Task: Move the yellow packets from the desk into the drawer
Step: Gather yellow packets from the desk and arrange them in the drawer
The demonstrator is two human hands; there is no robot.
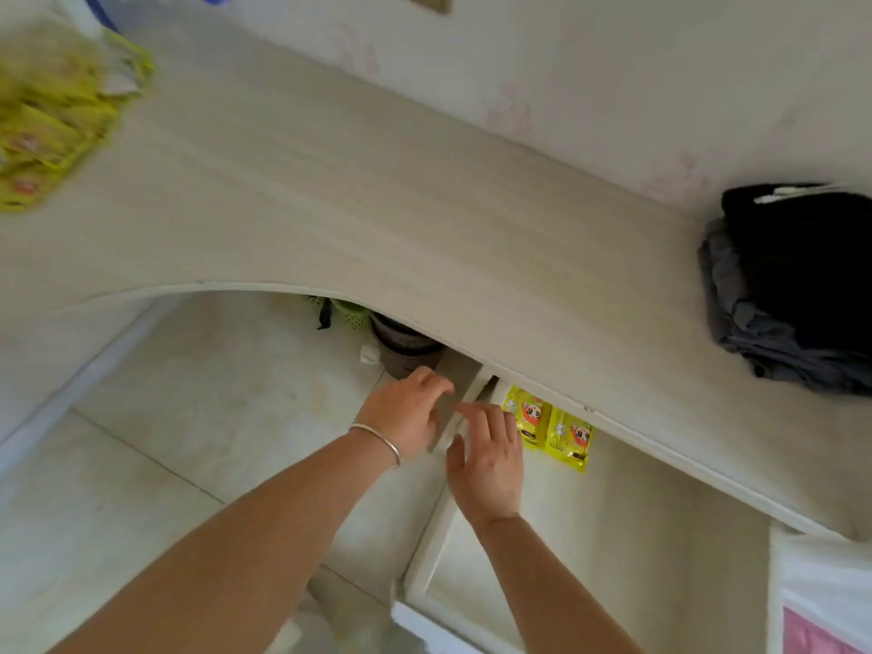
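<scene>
A blurred pile of yellow packets (47,120) lies on the pale desk (377,219) at the far left. The drawer (613,526) under the desk's right part stands pulled out. Two yellow packets (549,427) lie side by side at its back left corner, partly under the desk edge. My left hand (406,413), with a silver bangle on the wrist, rests with straight fingers against the outside of the drawer's left wall. My right hand (490,460) is inside the drawer beside the two packets, fingers spread and holding nothing.
A stack of dark folded clothes (792,285) sits on the desk at the right. Under the desk stand a grey bin (406,346) and a green basket (351,313) on the tiled floor. White and pink fabric (825,606) shows at the bottom right.
</scene>
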